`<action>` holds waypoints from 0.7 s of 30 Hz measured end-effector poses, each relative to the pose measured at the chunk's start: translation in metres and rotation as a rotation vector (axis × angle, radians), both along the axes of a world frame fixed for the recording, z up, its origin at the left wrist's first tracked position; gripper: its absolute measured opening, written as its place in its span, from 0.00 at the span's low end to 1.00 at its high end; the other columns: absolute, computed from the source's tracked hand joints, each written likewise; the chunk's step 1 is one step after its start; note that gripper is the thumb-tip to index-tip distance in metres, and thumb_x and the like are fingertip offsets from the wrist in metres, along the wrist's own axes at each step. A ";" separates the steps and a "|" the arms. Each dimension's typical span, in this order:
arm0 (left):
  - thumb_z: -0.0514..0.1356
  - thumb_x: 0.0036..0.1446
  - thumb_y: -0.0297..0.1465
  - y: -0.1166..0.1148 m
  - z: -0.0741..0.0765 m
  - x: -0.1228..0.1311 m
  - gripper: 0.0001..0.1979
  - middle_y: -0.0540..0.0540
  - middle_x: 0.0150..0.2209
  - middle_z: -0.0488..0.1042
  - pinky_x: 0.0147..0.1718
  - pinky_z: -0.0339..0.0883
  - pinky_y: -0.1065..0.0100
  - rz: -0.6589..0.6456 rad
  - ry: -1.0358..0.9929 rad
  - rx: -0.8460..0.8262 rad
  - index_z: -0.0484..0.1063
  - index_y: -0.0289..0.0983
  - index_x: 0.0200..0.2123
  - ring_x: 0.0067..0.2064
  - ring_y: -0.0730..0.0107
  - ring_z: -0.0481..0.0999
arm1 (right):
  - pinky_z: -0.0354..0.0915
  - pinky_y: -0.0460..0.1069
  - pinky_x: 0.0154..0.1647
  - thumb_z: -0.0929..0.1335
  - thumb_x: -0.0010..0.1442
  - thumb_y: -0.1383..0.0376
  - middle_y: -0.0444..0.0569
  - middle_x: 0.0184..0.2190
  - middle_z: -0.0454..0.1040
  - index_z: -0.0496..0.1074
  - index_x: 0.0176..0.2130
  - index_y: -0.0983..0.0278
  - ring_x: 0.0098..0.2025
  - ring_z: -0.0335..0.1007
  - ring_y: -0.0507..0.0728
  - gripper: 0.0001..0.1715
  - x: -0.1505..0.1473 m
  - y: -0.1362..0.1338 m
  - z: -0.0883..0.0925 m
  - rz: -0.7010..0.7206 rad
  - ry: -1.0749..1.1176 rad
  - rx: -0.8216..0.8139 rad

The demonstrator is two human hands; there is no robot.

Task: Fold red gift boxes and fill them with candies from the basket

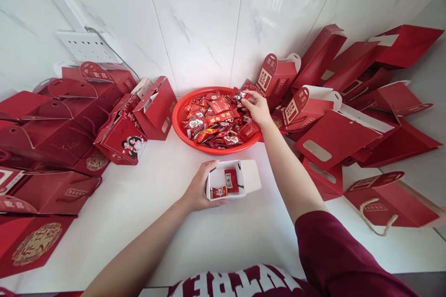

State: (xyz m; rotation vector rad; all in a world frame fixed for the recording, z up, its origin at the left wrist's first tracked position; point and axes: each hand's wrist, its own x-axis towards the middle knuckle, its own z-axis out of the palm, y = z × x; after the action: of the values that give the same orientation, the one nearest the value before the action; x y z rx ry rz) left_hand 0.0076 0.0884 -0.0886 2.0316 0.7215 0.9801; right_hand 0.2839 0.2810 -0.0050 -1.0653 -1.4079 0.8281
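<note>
Red plastic basket [216, 150] at frame centre, heaped with red-wrapped sweets [220, 106]. Right hand [258, 106] is over its right edge, fingers pinching a small red packet [240, 96] with a dark-and-white print. Left hand [200, 186], just below centre, has fingers clamped round the left side of an open white-lined box [219, 176], flap out to the right. Two items inside: flat red packet [232, 182], smaller red-gold packet [219, 192] at lower left. White table [139, 195] underneath. Red gift boxes [120, 144] crowd frame left; more red cartons [337, 137] stack up at right.
</note>
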 end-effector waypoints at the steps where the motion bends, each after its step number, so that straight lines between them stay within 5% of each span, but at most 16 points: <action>1: 0.73 0.44 0.42 0.001 0.001 -0.001 0.54 0.36 0.65 0.56 0.59 0.62 0.44 -0.007 -0.012 -0.095 0.46 0.47 0.69 0.64 0.41 0.62 | 0.73 0.54 0.45 0.70 0.56 0.45 0.52 0.42 0.78 0.67 0.53 0.62 0.43 0.78 0.60 0.34 -0.002 -0.006 0.005 -0.067 -0.031 0.062; 5: 0.74 0.44 0.41 0.002 0.001 -0.003 0.55 0.35 0.69 0.51 0.63 0.57 0.45 -0.009 -0.024 -0.225 0.46 0.44 0.69 0.67 0.40 0.58 | 0.71 0.55 0.50 0.67 0.62 0.46 0.52 0.46 0.76 0.67 0.54 0.60 0.46 0.76 0.62 0.28 -0.009 -0.058 0.027 -0.098 -0.159 0.196; 12: 0.75 0.42 0.41 0.002 -0.003 0.001 0.56 0.34 0.68 0.54 0.64 0.55 0.43 -0.013 -0.107 -0.242 0.49 0.43 0.69 0.68 0.40 0.57 | 0.69 0.58 0.56 0.66 0.66 0.58 0.51 0.52 0.75 0.70 0.55 0.58 0.54 0.73 0.62 0.19 -0.019 -0.161 0.033 0.457 -0.508 0.236; 18: 0.73 0.45 0.40 0.001 -0.004 0.001 0.56 0.34 0.69 0.53 0.63 0.56 0.42 -0.072 -0.120 -0.267 0.44 0.44 0.70 0.68 0.41 0.58 | 0.64 0.62 0.61 0.62 0.69 0.59 0.52 0.59 0.69 0.67 0.58 0.54 0.61 0.65 0.64 0.19 -0.003 -0.202 0.015 0.191 -0.557 0.286; 21: 0.76 0.40 0.41 -0.002 0.002 0.000 0.68 0.33 0.71 0.47 0.64 0.54 0.42 -0.162 -0.118 -0.276 0.31 0.47 0.72 0.69 0.40 0.54 | 0.59 0.66 0.64 0.65 0.65 0.49 0.54 0.65 0.61 0.60 0.63 0.53 0.66 0.57 0.67 0.30 0.005 -0.221 -0.006 0.119 -0.428 0.303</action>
State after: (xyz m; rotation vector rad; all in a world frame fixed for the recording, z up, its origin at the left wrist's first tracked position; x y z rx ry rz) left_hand 0.0080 0.0866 -0.0870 1.7473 0.5845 0.8490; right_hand 0.2893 0.0600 -0.0105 -0.9615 -1.9041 0.4594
